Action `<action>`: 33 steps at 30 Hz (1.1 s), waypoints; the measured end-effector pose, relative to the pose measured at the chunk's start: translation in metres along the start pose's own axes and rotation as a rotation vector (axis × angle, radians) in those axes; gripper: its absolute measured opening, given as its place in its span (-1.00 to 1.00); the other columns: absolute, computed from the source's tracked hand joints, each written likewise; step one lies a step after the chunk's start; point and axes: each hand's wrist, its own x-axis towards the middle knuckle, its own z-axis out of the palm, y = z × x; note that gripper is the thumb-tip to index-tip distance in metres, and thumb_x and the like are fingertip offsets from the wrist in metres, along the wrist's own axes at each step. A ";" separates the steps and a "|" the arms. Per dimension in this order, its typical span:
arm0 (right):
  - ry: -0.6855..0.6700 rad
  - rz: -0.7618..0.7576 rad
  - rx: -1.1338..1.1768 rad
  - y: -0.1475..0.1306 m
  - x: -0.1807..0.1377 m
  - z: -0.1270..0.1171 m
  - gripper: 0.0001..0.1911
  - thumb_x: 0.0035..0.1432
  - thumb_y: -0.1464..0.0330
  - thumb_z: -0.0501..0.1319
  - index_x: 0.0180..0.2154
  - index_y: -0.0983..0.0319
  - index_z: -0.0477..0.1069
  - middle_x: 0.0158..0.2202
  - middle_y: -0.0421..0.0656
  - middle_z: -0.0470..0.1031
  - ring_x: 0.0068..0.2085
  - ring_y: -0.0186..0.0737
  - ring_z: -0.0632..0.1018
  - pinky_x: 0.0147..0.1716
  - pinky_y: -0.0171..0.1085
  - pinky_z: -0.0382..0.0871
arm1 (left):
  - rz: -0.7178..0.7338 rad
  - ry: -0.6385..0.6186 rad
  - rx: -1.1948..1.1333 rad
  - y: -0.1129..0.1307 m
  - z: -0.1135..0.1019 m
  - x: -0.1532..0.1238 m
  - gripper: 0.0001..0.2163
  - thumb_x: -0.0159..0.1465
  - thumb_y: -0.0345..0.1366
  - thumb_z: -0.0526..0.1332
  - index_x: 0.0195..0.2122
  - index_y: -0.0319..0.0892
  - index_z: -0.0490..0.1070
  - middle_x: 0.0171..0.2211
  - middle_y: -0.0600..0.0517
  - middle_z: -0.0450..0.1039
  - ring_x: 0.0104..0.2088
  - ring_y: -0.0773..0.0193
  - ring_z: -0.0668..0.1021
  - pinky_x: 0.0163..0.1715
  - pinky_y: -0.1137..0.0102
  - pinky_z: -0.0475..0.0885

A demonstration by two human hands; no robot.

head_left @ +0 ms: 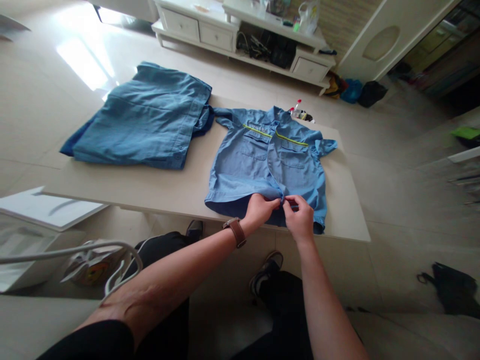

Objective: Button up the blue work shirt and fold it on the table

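Note:
A blue work shirt (243, 160) with yellow-green piping lies front side up on the table, its collar away from me and its hem near the front edge. My left hand (260, 209), with a brown watch strap on the wrist, pinches the bottom of the front opening, lifting the hem a little. Right beside it, my right hand (299, 216) grips the other side of the opening at the hem. The fingertips nearly meet, and any button between them is too small to make out. To the left lies a stack of folded blue garments (138, 120).
The pale table (348, 200) runs across in front of me. Bottles with red caps (297, 107) show behind the shirt's collar. A white cabinet (180, 25) stands along the wall. A white cable (75, 252) and a white box (41, 240) are at the left.

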 end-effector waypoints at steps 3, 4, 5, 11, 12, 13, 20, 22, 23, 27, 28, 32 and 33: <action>0.001 0.007 0.002 -0.001 0.000 0.000 -0.82 0.19 0.26 0.18 -0.31 0.20 0.49 -0.32 -0.10 0.58 -0.33 -0.17 0.56 -0.33 -0.22 0.47 | -0.013 0.009 0.006 0.001 0.000 -0.001 -0.75 0.11 -0.23 0.39 -0.64 -0.23 0.49 -0.63 0.03 0.45 -0.59 0.38 0.37 -0.57 0.43 0.12; 0.002 0.009 0.003 -0.001 0.000 0.000 -0.82 0.18 0.25 0.18 -0.32 0.20 0.49 -0.32 -0.10 0.58 -0.34 -0.17 0.56 -0.33 -0.22 0.47 | -0.015 0.010 0.001 0.002 0.000 -0.001 -0.75 0.11 -0.23 0.39 -0.64 -0.23 0.49 -0.63 0.03 0.46 -0.58 0.37 0.38 -0.56 0.43 0.13; 0.004 0.010 0.003 -0.001 0.000 0.000 -0.82 0.18 0.25 0.18 -0.32 0.20 0.49 -0.32 -0.10 0.58 -0.34 -0.17 0.56 -0.33 -0.22 0.47 | -0.014 0.009 -0.004 0.002 0.000 -0.001 -0.75 0.11 -0.23 0.39 -0.64 -0.23 0.49 -0.62 0.03 0.46 -0.58 0.37 0.39 -0.56 0.43 0.14; -0.008 0.010 0.010 -0.002 0.000 0.000 -0.83 0.19 0.26 0.17 -0.31 0.20 0.48 -0.32 -0.10 0.57 -0.33 -0.17 0.56 -0.33 -0.22 0.47 | 0.006 -0.003 -0.016 -0.002 0.000 0.001 -0.75 0.11 -0.23 0.39 -0.63 -0.23 0.49 -0.61 0.02 0.47 -0.57 0.37 0.40 -0.55 0.44 0.17; -0.007 0.009 0.009 -0.002 0.000 0.000 -0.83 0.19 0.26 0.17 -0.31 0.20 0.48 -0.32 -0.10 0.57 -0.33 -0.17 0.56 -0.33 -0.22 0.47 | 0.007 -0.006 -0.016 -0.002 0.000 0.001 -0.75 0.12 -0.23 0.39 -0.62 -0.24 0.49 -0.60 0.01 0.48 -0.57 0.37 0.41 -0.55 0.44 0.17; -0.003 0.008 0.008 -0.002 0.000 0.000 -0.83 0.19 0.26 0.17 -0.31 0.20 0.48 -0.32 -0.10 0.57 -0.33 -0.17 0.56 -0.33 -0.22 0.47 | 0.008 -0.007 -0.017 -0.003 0.001 0.001 -0.75 0.13 -0.23 0.38 -0.62 -0.24 0.50 -0.60 0.01 0.49 -0.57 0.37 0.41 -0.56 0.44 0.16; -0.009 0.009 -0.001 -0.003 -0.001 -0.001 -0.85 0.19 0.27 0.17 -0.32 0.19 0.46 -0.31 -0.10 0.56 -0.33 -0.18 0.55 -0.33 -0.23 0.46 | 0.014 -0.007 -0.022 -0.005 0.001 0.002 -0.74 0.11 -0.20 0.40 -0.62 -0.23 0.50 -0.61 0.02 0.47 -0.57 0.36 0.41 -0.56 0.44 0.17; -0.005 0.008 -0.006 -0.004 -0.001 -0.001 -0.85 0.19 0.28 0.16 -0.33 0.19 0.46 -0.31 -0.10 0.56 -0.34 -0.18 0.54 -0.34 -0.23 0.46 | 0.005 -0.005 -0.026 -0.004 0.001 0.002 -0.73 0.11 -0.20 0.41 -0.62 -0.24 0.50 -0.60 0.01 0.49 -0.56 0.35 0.42 -0.55 0.43 0.19; -0.003 0.007 -0.005 -0.004 -0.001 -0.001 -0.85 0.19 0.28 0.16 -0.33 0.19 0.46 -0.31 -0.10 0.56 -0.34 -0.18 0.54 -0.34 -0.23 0.46 | 0.002 -0.006 -0.026 -0.003 0.001 0.001 -0.73 0.11 -0.20 0.41 -0.62 -0.24 0.50 -0.59 0.00 0.50 -0.55 0.35 0.43 -0.55 0.43 0.19; -0.004 0.000 -0.003 -0.004 0.000 -0.001 -0.84 0.18 0.27 0.16 -0.33 0.19 0.46 -0.33 -0.11 0.55 -0.34 -0.18 0.54 -0.34 -0.23 0.45 | -0.009 0.000 -0.025 0.000 0.001 0.000 -0.73 0.11 -0.20 0.43 -0.62 -0.25 0.50 -0.60 0.01 0.48 -0.56 0.36 0.42 -0.55 0.43 0.19; -0.005 -0.001 -0.006 -0.004 0.000 -0.001 -0.84 0.18 0.27 0.16 -0.33 0.19 0.46 -0.33 -0.11 0.55 -0.34 -0.18 0.54 -0.34 -0.24 0.45 | -0.013 0.003 -0.024 0.000 0.001 0.000 -0.72 0.10 -0.20 0.43 -0.63 -0.25 0.49 -0.62 0.02 0.47 -0.57 0.36 0.41 -0.55 0.44 0.19; -0.002 -0.005 -0.007 -0.002 -0.001 0.000 -0.85 0.18 0.28 0.16 -0.34 0.19 0.45 -0.33 -0.11 0.55 -0.35 -0.19 0.53 -0.35 -0.24 0.45 | -0.008 -0.007 -0.029 0.000 0.001 0.000 -0.72 0.11 -0.20 0.42 -0.62 -0.25 0.48 -0.63 0.04 0.44 -0.58 0.38 0.38 -0.56 0.44 0.16; -0.002 -0.006 -0.005 -0.002 -0.001 0.000 -0.86 0.18 0.28 0.16 -0.34 0.19 0.45 -0.33 -0.11 0.55 -0.35 -0.19 0.53 -0.35 -0.24 0.45 | -0.002 -0.010 -0.034 0.000 0.001 0.000 -0.72 0.10 -0.20 0.42 -0.62 -0.25 0.48 -0.62 0.04 0.45 -0.57 0.38 0.38 -0.56 0.44 0.16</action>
